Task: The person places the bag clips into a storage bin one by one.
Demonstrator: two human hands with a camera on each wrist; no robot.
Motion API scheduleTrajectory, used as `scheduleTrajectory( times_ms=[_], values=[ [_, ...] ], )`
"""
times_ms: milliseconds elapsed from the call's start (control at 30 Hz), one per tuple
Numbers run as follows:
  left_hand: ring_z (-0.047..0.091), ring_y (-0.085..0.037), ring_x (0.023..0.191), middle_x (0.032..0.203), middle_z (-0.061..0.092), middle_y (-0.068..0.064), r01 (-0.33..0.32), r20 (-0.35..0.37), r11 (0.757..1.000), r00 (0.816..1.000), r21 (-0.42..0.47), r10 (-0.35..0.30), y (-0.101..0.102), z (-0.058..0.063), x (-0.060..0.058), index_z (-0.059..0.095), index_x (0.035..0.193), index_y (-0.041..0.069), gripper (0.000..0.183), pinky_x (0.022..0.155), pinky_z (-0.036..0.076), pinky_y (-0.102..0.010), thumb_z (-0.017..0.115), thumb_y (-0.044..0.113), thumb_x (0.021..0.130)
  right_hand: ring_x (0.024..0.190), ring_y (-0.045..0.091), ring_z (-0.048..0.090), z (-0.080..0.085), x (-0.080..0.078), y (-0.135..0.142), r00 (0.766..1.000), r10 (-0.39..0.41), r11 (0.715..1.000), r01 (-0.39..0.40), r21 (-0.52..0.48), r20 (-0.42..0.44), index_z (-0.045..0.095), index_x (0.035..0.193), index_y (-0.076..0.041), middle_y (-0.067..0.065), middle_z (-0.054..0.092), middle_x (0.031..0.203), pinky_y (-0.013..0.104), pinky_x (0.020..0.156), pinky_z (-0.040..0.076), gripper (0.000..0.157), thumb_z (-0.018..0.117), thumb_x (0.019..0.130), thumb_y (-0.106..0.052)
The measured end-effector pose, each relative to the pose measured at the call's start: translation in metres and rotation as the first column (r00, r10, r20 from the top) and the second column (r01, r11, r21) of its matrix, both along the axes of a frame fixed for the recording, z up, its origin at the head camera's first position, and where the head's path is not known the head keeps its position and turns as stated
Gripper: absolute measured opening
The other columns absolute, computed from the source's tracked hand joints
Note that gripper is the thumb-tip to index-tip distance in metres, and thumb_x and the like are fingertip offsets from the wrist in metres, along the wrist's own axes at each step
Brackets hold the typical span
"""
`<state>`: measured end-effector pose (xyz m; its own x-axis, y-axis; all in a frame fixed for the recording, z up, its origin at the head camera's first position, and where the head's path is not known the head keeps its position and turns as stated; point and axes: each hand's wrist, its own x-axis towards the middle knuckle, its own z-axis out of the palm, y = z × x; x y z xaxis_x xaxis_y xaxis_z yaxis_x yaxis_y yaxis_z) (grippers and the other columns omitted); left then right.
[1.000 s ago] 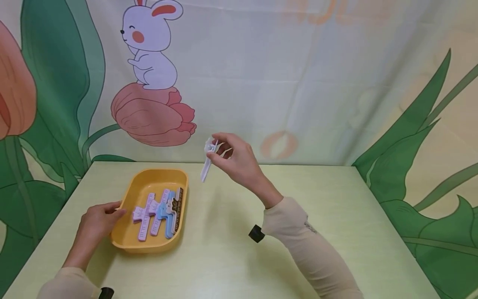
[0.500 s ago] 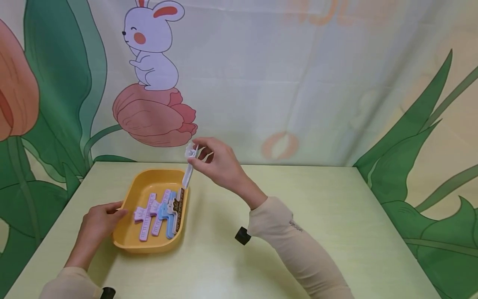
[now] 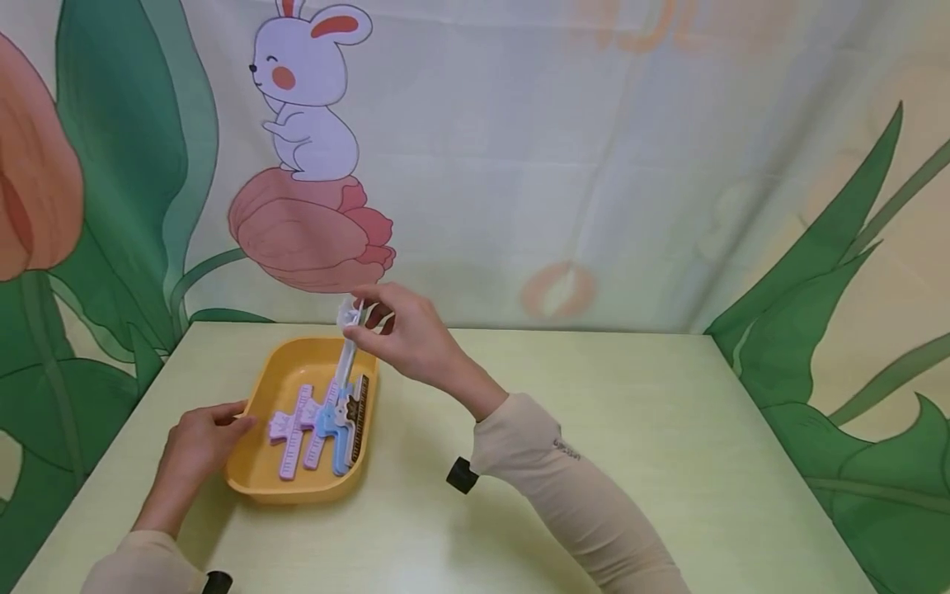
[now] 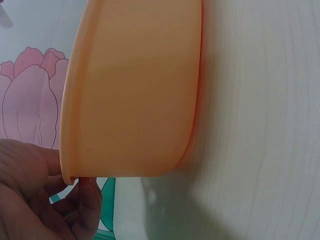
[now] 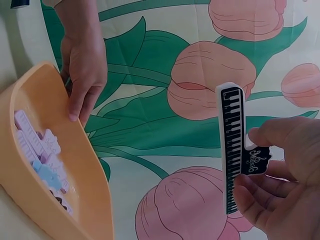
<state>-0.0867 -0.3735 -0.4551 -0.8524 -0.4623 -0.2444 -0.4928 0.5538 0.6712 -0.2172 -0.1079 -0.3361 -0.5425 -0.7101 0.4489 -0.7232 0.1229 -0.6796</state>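
My right hand point(image 3: 408, 337) pinches a white clip point(image 5: 231, 145) between thumb and fingers over the far right part of the yellow tray point(image 3: 293, 360). Black piano keys and the word "Music" mark the clip's face in the right wrist view. My left hand point(image 3: 200, 441) holds the tray's left rim, thumb on one side and fingers on the other. Inside the tray lie two lilac clips point(image 3: 292, 450), a blue clip point(image 3: 340, 454) and a dark keyboard-patterned clip point(image 3: 359, 421), side by side. A pale clip shows partly between the blue and dark ones.
The tray stands on the left part of a pale wooden table point(image 3: 579, 462). Behind the table hangs a cloth backdrop point(image 3: 482, 165) printed with a rabbit, tulips and leaves. A black wrist strap piece point(image 3: 463, 476) sticks out from the right sleeve.
My right hand has carried the white clip leftward and slightly down, from right of the tray to above it. My left hand stays on the rim.
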Motion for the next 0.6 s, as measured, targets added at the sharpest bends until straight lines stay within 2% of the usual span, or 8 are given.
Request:
scheduleTrajectory(
  times_ms=[367, 600],
  values=[
    [0.06, -0.042, 0.109, 0.144, 0.049, -0.038, -0.004, -0.012, 1.0, 1.0, -0.004, 0.004, 0.001, 0.002, 0.001, 0.045, 0.148, -0.009, 0.055, 0.082, 0.054, -0.041, 0.057, 0.025, 0.107, 0.094, 0.013, 0.061, 0.004, 0.006, -0.016, 1.0, 0.023, 0.998, -0.022, 0.052, -0.016, 0.06, 0.137, 0.002, 0.007, 0.067, 0.112, 0.014, 0.081, 0.052, 0.047, 0.076, 0.095, -0.012],
    [0.059, -0.043, 0.112, 0.145, 0.047, -0.038, -0.001, 0.002, 1.0, 1.0, 0.009, 0.001, 0.001, 0.001, 0.001, 0.044, 0.149, -0.009, 0.056, 0.087, 0.054, -0.046, 0.056, 0.027, 0.108, 0.095, 0.012, 0.061, 0.004, 0.008, -0.022, 0.999, 0.035, 0.997, -0.034, 0.063, -0.011, 0.06, 0.139, 0.002, 0.007, 0.066, 0.112, 0.02, 0.083, 0.054, 0.048, 0.075, 0.096, -0.013]
  ],
)
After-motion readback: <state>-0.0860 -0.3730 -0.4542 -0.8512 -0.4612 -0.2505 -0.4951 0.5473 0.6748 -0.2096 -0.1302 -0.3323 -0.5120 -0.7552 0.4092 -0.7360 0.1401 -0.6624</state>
